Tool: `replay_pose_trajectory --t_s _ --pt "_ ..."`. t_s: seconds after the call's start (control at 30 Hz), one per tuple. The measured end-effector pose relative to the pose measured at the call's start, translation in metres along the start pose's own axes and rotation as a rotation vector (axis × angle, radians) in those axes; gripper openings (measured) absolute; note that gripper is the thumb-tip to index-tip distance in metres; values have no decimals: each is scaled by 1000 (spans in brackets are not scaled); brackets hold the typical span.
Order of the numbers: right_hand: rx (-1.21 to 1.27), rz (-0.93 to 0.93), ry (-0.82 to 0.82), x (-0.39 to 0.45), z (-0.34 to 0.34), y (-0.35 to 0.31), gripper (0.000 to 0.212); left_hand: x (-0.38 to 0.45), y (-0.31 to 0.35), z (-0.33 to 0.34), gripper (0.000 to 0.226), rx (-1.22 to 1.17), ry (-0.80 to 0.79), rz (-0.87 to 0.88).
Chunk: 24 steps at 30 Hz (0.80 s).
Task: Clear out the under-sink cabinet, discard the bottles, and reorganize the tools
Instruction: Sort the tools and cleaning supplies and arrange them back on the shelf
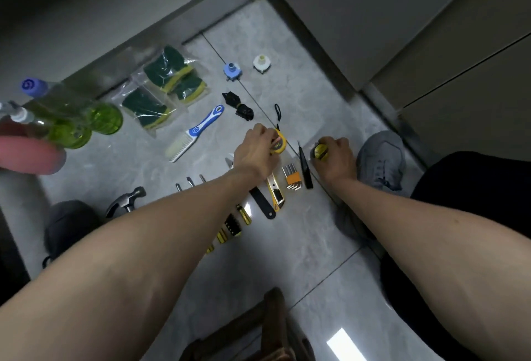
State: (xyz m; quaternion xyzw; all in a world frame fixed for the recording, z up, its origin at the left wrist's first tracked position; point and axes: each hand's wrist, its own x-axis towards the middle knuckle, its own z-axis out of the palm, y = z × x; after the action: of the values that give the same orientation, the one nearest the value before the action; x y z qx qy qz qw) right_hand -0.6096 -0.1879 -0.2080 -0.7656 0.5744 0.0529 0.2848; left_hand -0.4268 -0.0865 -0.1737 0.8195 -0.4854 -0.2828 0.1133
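Forearms reached over the floor (287, 260). Left hand (254, 152) gripped the tape measure (279, 143). Right hand (336, 156) clutched a yellow-black tool (320, 151) right of it.

Green bottles (86, 122) lie at the left of the grey floor (301, 245), while a hammer (126, 201), screwdrivers (230, 225), utility knife (276, 192) and hex keys (293, 178) lie in a row.

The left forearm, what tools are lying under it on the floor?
Under the left forearm lie screwdrivers: metal tips show beyond it, yellow-black handles on the near side. A hammer head pokes out; its handle and the screwdriver shafts are covered.
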Motion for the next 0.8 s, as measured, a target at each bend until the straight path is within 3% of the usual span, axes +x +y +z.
replay_pose_trajectory --t_s 0.2,0.37,0.47,0.57,0.7,0.8 --pt "-111 8 97 -2 4 -14 41 23 15 11 43 125 -38 -37" --pt "82 -170 264 24 -4 -51 35 17 -17 -15 28 11 63 -43" --pt "191 -290 181 52 1 -95 29 4 -60 -41 23 23 161 -120" --pt "111 -360 1 75 14 -144 33 -6 -106 -66 27 84 199 -242" --pt "-73 -340 -107 90 36 -182 48 -14 -149 -77 46 114 94 -385" --pt "-176 -341 -90 93 43 -181 36 -15 -165 -74 50 100 30 -432"
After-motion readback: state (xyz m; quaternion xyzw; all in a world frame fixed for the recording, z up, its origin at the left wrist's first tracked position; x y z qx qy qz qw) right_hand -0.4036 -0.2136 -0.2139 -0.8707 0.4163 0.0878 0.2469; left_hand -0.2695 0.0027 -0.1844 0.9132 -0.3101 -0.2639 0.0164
